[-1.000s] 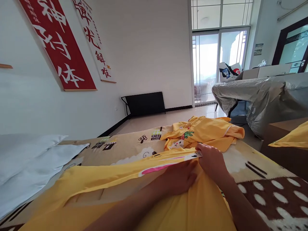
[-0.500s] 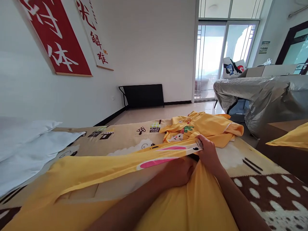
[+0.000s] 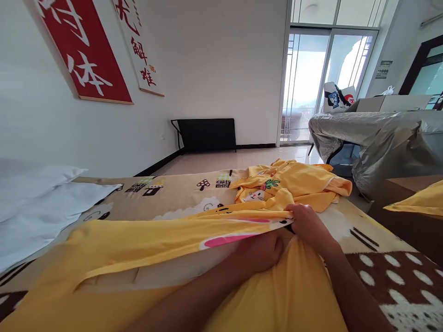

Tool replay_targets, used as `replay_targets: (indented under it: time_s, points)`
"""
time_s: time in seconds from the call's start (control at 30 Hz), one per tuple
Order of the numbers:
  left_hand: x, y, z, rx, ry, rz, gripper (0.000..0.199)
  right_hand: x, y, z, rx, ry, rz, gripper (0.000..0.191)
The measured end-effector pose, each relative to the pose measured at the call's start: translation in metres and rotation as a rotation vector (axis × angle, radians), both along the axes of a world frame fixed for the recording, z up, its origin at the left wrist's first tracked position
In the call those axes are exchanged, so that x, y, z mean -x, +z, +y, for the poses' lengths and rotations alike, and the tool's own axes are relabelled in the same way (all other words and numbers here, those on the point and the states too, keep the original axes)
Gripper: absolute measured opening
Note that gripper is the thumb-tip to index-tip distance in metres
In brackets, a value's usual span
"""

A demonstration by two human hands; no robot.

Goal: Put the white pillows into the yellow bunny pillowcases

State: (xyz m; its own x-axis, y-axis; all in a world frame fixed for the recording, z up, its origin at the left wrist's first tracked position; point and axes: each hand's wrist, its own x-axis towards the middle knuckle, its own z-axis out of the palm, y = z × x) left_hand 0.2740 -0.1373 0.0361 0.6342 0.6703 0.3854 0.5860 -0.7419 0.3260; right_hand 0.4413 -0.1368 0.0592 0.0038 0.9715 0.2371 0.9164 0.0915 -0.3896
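A large yellow rabbit-print fabric cover [image 3: 124,240] stretches across the near part of the bed, with a long opening along its edge. Cream padded material [image 3: 117,277] with seam lines shows through that opening. My right hand [image 3: 308,226] pinches the cover's upper edge by the printed rabbit face, pulling the strip taut. Just below and to the left, my left hand [image 3: 263,251] is closed in a fist at the opening, against the lower yellow cloth. Its fingertips are hidden. Beyond my hands lies a crumpled yellow cloth pile [image 3: 294,182] with rabbit and carrot prints.
White pillows [image 3: 51,207] lie at the left by the wall. The bed has a beige and brown patterned blanket [image 3: 187,186]. At right stand a cardboard box [image 3: 398,221] with yellow cloth [image 3: 422,200] on it, and a plastic-covered table [image 3: 387,129]. A black folded panel [image 3: 207,134] leans at the back.
My right hand has moved slightly down and right, still pinching the cover. The rabbit-print strip has dropped and folded a little. My left hand stays closed at nearly the same spot.
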Motion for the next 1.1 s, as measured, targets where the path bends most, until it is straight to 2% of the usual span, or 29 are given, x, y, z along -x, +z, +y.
replay_targets:
  time_s: [0.07, 0.17, 0.4, 0.57, 0.73, 0.93, 1.1]
  points:
    - [-0.001, -0.001, 0.001, -0.003, 0.021, -0.009, 0.040, 0.006, 0.001, -0.001, -0.028, -0.096, -0.074, 0.038]
    - [-0.003, -0.002, 0.004, -0.032, 0.040, 0.011, 0.042, 0.012, 0.001, -0.001, -0.144, -0.120, -0.083, 0.034]
    - [-0.007, 0.000, 0.006, -0.031, 0.058, 0.106, 0.035, 0.012, -0.008, 0.009, -0.186, -0.032, 0.117, 0.039]
    - [-0.006, 0.000, 0.007, 0.015, 0.065, 0.076, 0.043, 0.013, -0.012, 0.013, -0.282, 0.070, 0.333, 0.035]
    - [-0.005, -0.001, 0.008, 0.025, 0.045, 0.014, 0.044, 0.014, -0.016, 0.017, -0.291, 0.222, 0.534, 0.030]
    - [-0.007, 0.001, 0.005, -0.008, 0.062, -0.011, 0.045, 0.010, -0.016, 0.017, -0.261, 0.270, 0.602, 0.024]
    - [-0.003, 0.003, 0.002, 0.022, 0.023, -0.006, 0.051, 0.003, -0.005, 0.010, -0.220, 0.287, 0.561, 0.036]
